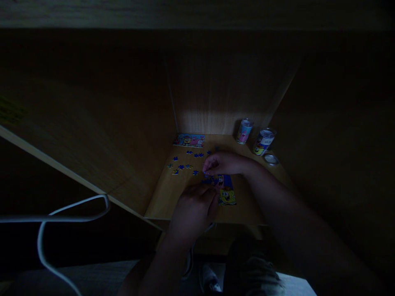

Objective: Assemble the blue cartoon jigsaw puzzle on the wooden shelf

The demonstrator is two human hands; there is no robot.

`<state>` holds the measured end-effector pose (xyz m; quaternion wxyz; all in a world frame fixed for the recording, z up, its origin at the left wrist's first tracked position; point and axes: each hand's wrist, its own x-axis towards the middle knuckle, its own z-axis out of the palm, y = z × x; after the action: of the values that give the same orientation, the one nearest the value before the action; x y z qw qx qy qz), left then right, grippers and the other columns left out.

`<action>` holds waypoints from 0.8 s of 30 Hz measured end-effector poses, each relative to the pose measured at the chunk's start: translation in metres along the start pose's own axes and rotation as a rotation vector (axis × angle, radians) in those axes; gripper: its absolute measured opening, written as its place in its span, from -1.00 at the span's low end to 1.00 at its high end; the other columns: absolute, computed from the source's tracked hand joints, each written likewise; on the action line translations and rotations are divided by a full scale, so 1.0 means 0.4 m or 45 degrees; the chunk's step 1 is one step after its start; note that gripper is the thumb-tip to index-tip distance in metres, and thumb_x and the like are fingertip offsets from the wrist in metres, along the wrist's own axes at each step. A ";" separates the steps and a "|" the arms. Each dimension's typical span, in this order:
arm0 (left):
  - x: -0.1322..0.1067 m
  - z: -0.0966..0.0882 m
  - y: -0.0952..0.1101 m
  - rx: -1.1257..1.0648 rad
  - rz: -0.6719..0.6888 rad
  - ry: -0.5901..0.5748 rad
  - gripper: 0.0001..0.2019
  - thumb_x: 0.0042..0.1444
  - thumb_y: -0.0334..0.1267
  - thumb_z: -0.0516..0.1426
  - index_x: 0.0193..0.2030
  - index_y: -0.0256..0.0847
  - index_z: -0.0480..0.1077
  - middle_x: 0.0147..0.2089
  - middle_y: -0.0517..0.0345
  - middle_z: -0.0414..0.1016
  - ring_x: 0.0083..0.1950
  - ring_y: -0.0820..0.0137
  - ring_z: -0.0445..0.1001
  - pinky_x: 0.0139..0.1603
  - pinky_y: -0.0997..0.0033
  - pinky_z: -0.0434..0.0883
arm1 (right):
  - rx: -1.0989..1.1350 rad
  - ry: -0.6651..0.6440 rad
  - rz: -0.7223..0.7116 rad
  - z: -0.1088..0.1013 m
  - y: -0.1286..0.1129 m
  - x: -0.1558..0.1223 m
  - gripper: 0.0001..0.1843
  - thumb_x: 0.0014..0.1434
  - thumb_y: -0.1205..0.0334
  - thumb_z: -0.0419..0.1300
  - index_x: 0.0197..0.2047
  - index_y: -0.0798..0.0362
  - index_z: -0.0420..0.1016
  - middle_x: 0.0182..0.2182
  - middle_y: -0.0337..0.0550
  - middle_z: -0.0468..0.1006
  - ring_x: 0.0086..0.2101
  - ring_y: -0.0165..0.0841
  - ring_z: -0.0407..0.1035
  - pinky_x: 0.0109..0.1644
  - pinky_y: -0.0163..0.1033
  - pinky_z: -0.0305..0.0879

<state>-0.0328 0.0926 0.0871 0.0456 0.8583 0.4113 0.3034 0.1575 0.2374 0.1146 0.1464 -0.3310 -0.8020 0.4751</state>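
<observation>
A partly joined jigsaw puzzle point(227, 193) with a yellow cartoon figure lies on the wooden shelf. Over its upper left edge my right hand point(219, 163) pinches a small blue puzzle piece point(205, 174) between thumb and fingers. My left hand point(197, 204) rests at the puzzle's left side, fingers bent toward it; its fingertips are mostly hidden, and I cannot make out whether they hold anything. Several loose blue and yellow puzzle pieces point(181, 167) are scattered to the left of my right hand. The scene is dim.
A picture card point(189, 140) with cartoon figures lies at the back left. Two printed cans point(245, 131) stand at the back right, with a round lid point(271, 160) before the nearer one. Wooden walls enclose both sides. A white cable point(74, 219) hangs at left.
</observation>
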 end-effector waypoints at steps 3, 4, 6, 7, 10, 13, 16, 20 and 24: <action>0.002 0.000 0.002 -0.001 -0.010 -0.007 -0.87 0.43 -0.34 0.16 -0.05 -0.17 0.58 -0.06 0.01 0.69 -0.05 0.21 0.65 0.08 0.07 0.58 | 0.009 -0.015 0.010 0.009 -0.001 0.005 -0.89 0.19 0.30 0.40 -0.18 0.06 0.66 -0.32 -0.23 0.70 -0.29 -0.40 0.55 -0.21 -0.34 0.41; 0.003 -0.001 0.003 -0.005 -0.009 -0.018 -0.87 0.43 -0.34 0.16 -0.04 -0.17 0.58 -0.05 0.01 0.69 -0.05 0.22 0.65 0.09 0.08 0.57 | 0.005 -0.013 0.016 0.011 -0.002 0.006 -0.89 0.19 0.30 0.39 -0.18 0.06 0.65 -0.32 -0.23 0.70 -0.29 -0.40 0.55 -0.21 -0.33 0.41; 0.004 -0.001 0.005 -0.011 -0.010 -0.029 -0.87 0.44 -0.33 0.16 -0.04 -0.17 0.58 -0.05 0.03 0.69 -0.04 0.22 0.65 0.08 0.09 0.57 | 0.000 -0.001 0.019 0.015 -0.005 0.007 -0.92 0.21 0.30 0.38 -0.19 0.05 0.65 -0.31 -0.23 0.70 -0.29 -0.40 0.56 -0.21 -0.33 0.42; 0.004 -0.001 0.005 -0.009 -0.010 -0.027 -0.86 0.44 -0.33 0.16 -0.04 -0.17 0.58 -0.05 0.03 0.69 -0.04 0.21 0.65 0.07 0.09 0.57 | 0.000 0.002 0.018 0.016 -0.007 0.007 -0.92 0.21 0.29 0.38 -0.19 0.05 0.64 -0.31 -0.23 0.70 -0.29 -0.40 0.56 -0.20 -0.32 0.42; 0.002 0.000 0.007 0.012 -0.022 -0.022 -0.86 0.44 -0.34 0.16 -0.03 -0.17 0.58 -0.06 0.04 0.69 -0.06 0.20 0.66 0.04 0.08 0.57 | -0.009 0.002 0.023 0.017 -0.008 0.008 -0.94 0.21 0.30 0.38 -0.21 0.06 0.64 -0.31 -0.22 0.70 -0.30 -0.41 0.55 -0.21 -0.33 0.41; -0.002 0.003 0.007 0.051 -0.036 -0.020 -0.86 0.44 -0.32 0.16 -0.05 -0.16 0.58 -0.06 0.05 0.69 -0.12 0.21 0.66 -0.04 0.10 0.58 | -0.038 0.011 0.036 0.021 -0.005 0.011 -0.93 0.19 0.32 0.39 -0.22 0.06 0.64 -0.33 -0.24 0.69 -0.34 -0.43 0.53 -0.26 -0.35 0.38; -0.004 0.006 0.006 0.073 -0.031 -0.004 -0.86 0.44 -0.31 0.16 -0.06 -0.17 0.58 -0.07 0.04 0.70 -0.14 0.21 0.66 -0.06 0.11 0.59 | -0.046 0.026 0.039 0.028 -0.002 0.016 -0.93 0.17 0.34 0.39 -0.24 0.05 0.63 -0.35 -0.26 0.68 -0.35 -0.43 0.51 -0.28 -0.35 0.37; -0.003 0.005 0.005 0.083 -0.013 0.003 -0.85 0.43 -0.31 0.15 -0.06 -0.19 0.58 -0.10 0.01 0.70 -0.12 0.22 0.67 -0.03 0.13 0.60 | -0.137 0.045 0.041 0.034 -0.007 0.019 -0.93 0.18 0.34 0.39 -0.23 0.04 0.63 -0.36 -0.28 0.66 -0.37 -0.43 0.49 -0.31 -0.35 0.33; -0.001 0.004 0.007 0.073 -0.024 0.002 -0.86 0.43 -0.31 0.16 -0.07 -0.18 0.58 -0.09 0.03 0.69 -0.12 0.20 0.67 -0.03 0.10 0.59 | -0.299 0.058 0.077 0.032 -0.020 0.017 -0.87 0.18 0.30 0.42 -0.16 0.02 0.66 -0.39 -0.29 0.62 -0.43 -0.46 0.42 -0.38 -0.36 0.22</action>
<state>-0.0303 0.0907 0.0867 0.0236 0.8551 0.4279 0.2917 0.1424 0.2307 0.1142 0.1103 -0.3805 -0.8383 0.3745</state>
